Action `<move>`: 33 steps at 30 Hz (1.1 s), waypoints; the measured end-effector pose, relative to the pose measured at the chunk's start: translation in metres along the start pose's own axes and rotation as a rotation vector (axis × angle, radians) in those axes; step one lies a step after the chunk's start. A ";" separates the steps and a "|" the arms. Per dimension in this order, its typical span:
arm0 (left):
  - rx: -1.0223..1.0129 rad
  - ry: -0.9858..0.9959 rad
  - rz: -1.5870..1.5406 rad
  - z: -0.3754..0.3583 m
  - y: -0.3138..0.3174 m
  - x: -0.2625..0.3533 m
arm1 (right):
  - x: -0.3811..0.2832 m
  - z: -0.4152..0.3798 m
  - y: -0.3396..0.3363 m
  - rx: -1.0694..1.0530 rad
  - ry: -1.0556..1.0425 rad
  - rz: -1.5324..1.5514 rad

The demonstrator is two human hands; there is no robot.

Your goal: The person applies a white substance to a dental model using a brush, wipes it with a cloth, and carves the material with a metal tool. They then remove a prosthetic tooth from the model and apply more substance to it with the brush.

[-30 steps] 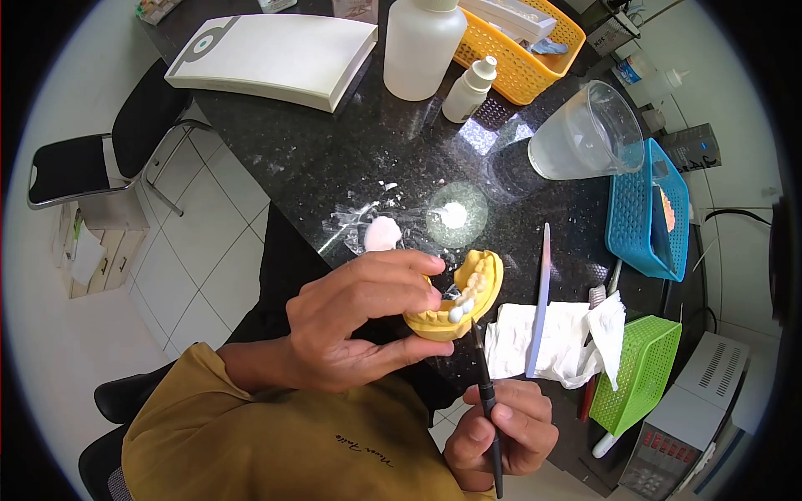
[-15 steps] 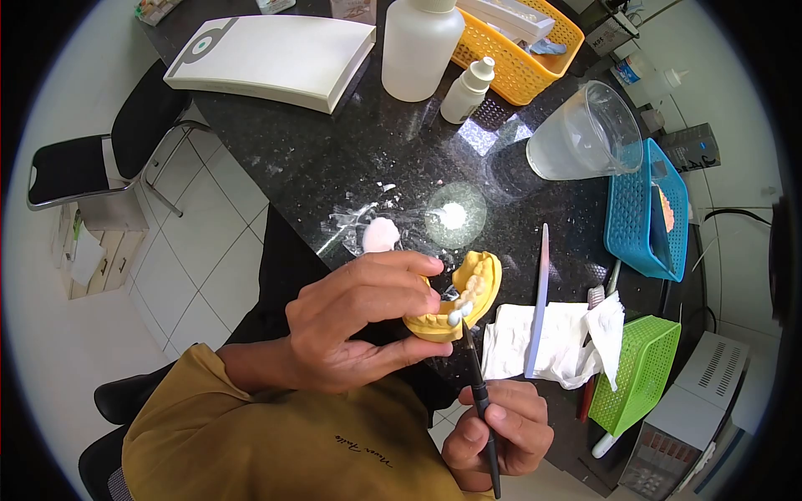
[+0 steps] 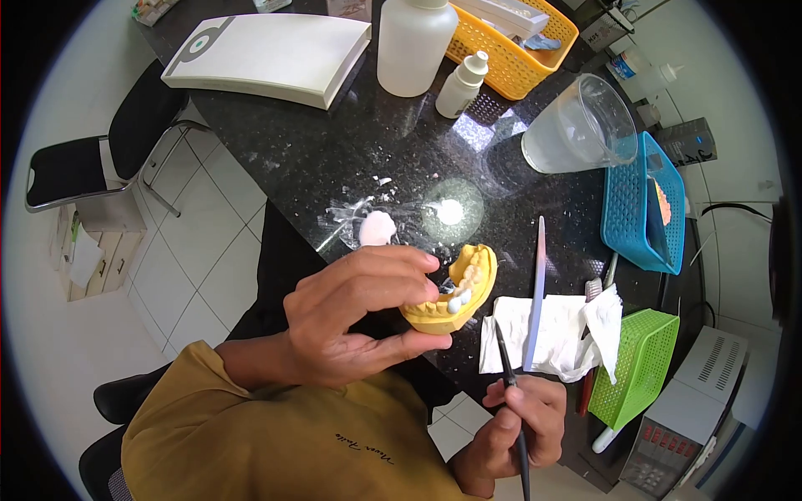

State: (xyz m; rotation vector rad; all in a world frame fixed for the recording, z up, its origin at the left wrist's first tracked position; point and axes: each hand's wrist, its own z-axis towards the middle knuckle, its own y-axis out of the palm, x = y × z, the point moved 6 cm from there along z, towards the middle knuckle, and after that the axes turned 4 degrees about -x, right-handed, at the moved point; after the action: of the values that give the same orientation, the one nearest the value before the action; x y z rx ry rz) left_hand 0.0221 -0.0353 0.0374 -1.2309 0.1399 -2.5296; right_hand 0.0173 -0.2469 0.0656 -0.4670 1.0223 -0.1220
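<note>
A yellow dental model (image 3: 459, 313) with pale teeth is held at its left side by my left hand (image 3: 363, 313), thumb below and fingers above. Small light-blue patches show on its front teeth. My right hand (image 3: 522, 422) is closed around a thin black brush (image 3: 507, 367). The brush tip points up over the left part of a folded white tissue (image 3: 514, 321), apart from the model. Beyond my left hand, a pinkish-white lump (image 3: 378, 228) and a small heap of white powder (image 3: 450, 211) on a round glass-like piece rest on the black counter (image 3: 334, 159).
A pale spatula (image 3: 535, 292) lies across the tissue. At the right stand a green basket (image 3: 639, 367) and a blue basket (image 3: 622, 209). Farther back are a clear cup (image 3: 576, 129), a small bottle (image 3: 461, 86), a large bottle (image 3: 413, 50), a yellow basket (image 3: 501, 63) and a white box (image 3: 267, 54).
My right hand has moved right, taking the brush tip off the model's front teeth to over the tissue. My left hand still holds the model, nearly in place.
</note>
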 end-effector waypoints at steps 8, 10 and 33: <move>-0.053 -0.099 0.019 0.003 -0.008 -0.003 | 0.016 -0.001 0.014 0.052 0.260 0.092; -0.060 -0.107 0.071 0.005 -0.011 -0.004 | 0.016 0.001 0.017 0.034 0.225 0.037; -0.046 0.008 0.124 0.006 -0.012 -0.004 | 0.014 0.005 0.018 -0.029 0.207 0.009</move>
State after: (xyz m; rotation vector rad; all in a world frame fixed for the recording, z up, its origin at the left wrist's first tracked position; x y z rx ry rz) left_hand 0.0264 -0.0226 0.0409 -1.1905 0.2691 -2.4376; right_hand 0.0271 -0.2335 0.0494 -0.4832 1.2306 -0.1504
